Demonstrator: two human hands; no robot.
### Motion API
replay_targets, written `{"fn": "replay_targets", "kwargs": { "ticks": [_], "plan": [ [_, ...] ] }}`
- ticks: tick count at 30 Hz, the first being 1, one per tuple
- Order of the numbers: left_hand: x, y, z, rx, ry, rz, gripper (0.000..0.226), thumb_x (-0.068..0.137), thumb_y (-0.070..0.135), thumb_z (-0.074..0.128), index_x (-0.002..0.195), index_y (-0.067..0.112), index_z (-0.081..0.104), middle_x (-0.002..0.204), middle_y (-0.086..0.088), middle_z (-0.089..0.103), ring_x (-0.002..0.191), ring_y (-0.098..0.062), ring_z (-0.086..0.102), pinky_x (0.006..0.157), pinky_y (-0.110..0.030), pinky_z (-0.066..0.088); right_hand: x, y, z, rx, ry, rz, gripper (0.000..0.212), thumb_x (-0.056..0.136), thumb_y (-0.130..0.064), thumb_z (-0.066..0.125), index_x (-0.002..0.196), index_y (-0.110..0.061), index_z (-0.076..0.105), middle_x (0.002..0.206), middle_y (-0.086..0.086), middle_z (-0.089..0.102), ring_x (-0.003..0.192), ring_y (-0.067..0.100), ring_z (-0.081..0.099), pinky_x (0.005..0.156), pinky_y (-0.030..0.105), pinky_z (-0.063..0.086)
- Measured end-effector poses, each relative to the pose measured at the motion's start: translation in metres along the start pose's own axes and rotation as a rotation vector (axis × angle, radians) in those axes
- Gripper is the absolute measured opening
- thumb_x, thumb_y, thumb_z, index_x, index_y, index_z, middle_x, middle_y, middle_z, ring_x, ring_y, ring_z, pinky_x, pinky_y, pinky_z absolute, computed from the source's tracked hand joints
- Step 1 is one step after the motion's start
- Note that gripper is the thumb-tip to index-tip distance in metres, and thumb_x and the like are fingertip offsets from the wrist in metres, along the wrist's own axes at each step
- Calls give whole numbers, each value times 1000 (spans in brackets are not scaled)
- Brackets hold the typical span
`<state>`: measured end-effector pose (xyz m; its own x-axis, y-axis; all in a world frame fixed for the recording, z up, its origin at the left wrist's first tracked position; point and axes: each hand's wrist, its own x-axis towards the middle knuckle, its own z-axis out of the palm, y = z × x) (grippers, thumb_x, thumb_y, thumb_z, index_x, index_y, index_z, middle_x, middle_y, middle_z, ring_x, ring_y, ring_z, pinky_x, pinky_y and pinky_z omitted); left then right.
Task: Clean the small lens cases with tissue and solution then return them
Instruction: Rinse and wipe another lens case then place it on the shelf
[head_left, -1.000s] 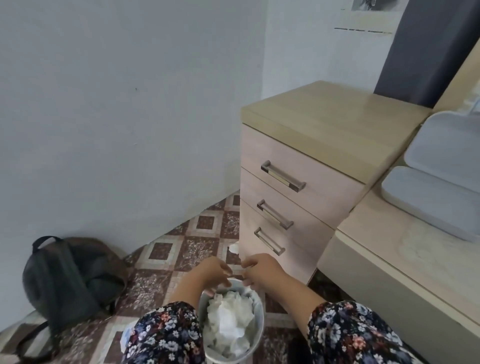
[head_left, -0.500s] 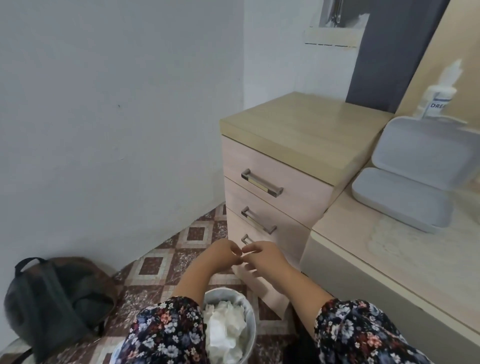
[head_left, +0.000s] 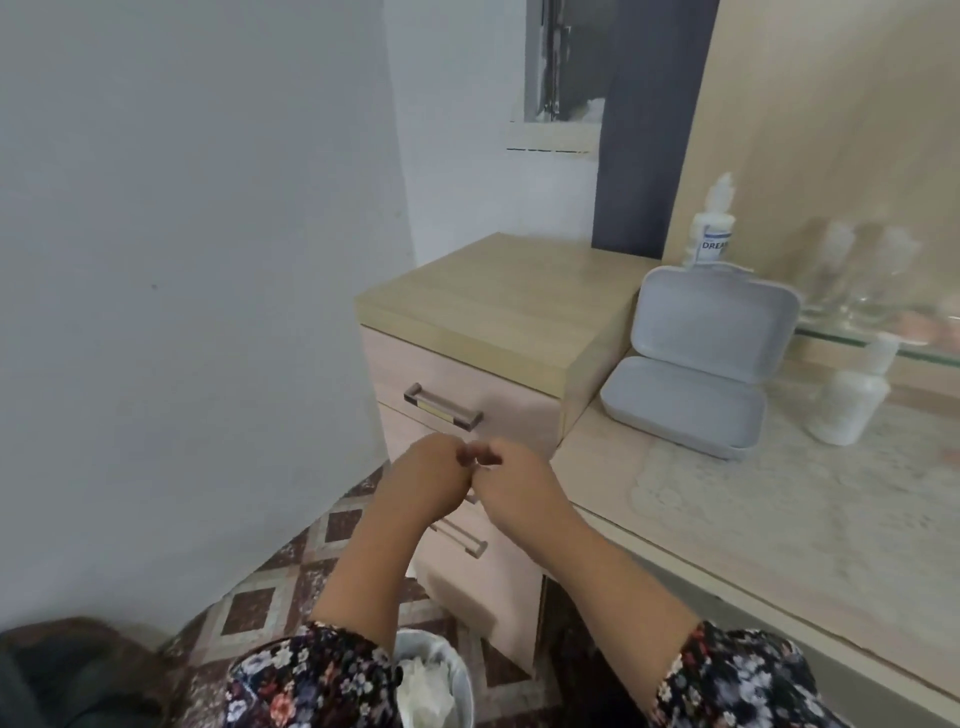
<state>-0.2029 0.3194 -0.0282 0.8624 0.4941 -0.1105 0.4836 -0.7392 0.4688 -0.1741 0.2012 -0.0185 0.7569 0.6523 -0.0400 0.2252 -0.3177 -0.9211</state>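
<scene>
hands up from bin (head_left: 441, 680) since a second ago | left hand (head_left: 423, 475) and right hand (head_left: 511, 480) meet before drawers (head_left: 467, 410), fingers curled; what they pinch: cannot tell | grey case (head_left: 685, 402) open on tabletop (head_left: 779, 519), solution bottle (head_left: 710, 234) behind | tissue likely binned, return next

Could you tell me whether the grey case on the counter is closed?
No, the grey case lies open, its lid propped upright behind the base.

head-worn view, facing forward and down
</scene>
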Motion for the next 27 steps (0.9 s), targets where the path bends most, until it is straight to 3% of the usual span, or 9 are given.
{"fn": "replay_targets", "kwargs": {
  "ticks": [3,7,9,11,13,16,19,23,27],
  "plan": [
    [-9,31,-12,-57,-10,71,28,86,6,45,96,19,69,83,-13,70,71,-27,65,66,-33,52,-8,-11,-28,-7,53,-57,31,88,1,46,99,-18,68,83,-7,64,61,4,57,52,1,38],
    [-14,69,-14,-72,7,161,16,83,7,50,84,13,65,79,-11,69,74,-28,67,66,-36,56,-17,-7,-65,-14,164,-79,25,86,-4,55,88,-25,69,70,-18,61,63,-15,56,57,1,39],
    [-15,90,-9,-55,29,235,14,83,10,55,76,21,61,76,-2,63,78,-24,63,65,-30,49,-24,-1,-84,-25,233,-78,24,84,-6,57,86,-25,71,75,-17,63,65,-12,55,56,3,39],
    [-15,111,-1,-71,43,295,15,83,9,58,84,23,63,79,2,57,83,-21,60,66,-27,41,-30,5,-104,-63,327,-78,27,84,-7,56,81,-30,71,84,-15,66,71,-5,56,56,8,39],
    [-13,131,9,-106,59,327,20,85,6,55,92,21,66,87,1,59,89,-21,60,70,-28,44,-36,12,-124,-70,418,-64,32,84,-7,54,78,-35,68,90,-14,65,72,-1,57,55,11,40],
    [-7,161,26,-127,77,362,26,90,4,49,102,17,68,106,-1,64,99,-19,60,82,-31,49,-44,26,-154,-62,522,-32,31,84,-5,53,87,-32,68,92,-18,62,74,2,56,57,15,38],
    [-6,193,43,-139,20,406,26,91,2,50,107,13,66,112,-5,65,104,-22,61,89,-35,50,-54,43,-186,-76,599,-4,30,85,-4,53,93,-28,69,94,-17,61,78,3,56,60,18,37],
    [-7,228,62,-153,-29,488,23,89,-1,48,94,9,68,102,-12,68,94,-28,64,82,-40,53,-67,67,-227,-110,705,59,28,87,-5,53,93,-27,69,97,-11,64,68,4,57,52,16,39],
    [-1,254,85,-295,-34,484,30,94,3,39,109,7,64,107,-13,66,99,-29,61,84,-42,53,-80,87,-263,-126,801,100,25,89,-6,52,95,-23,70,88,-10,65,59,11,54,49,20,41]
  ]
}}
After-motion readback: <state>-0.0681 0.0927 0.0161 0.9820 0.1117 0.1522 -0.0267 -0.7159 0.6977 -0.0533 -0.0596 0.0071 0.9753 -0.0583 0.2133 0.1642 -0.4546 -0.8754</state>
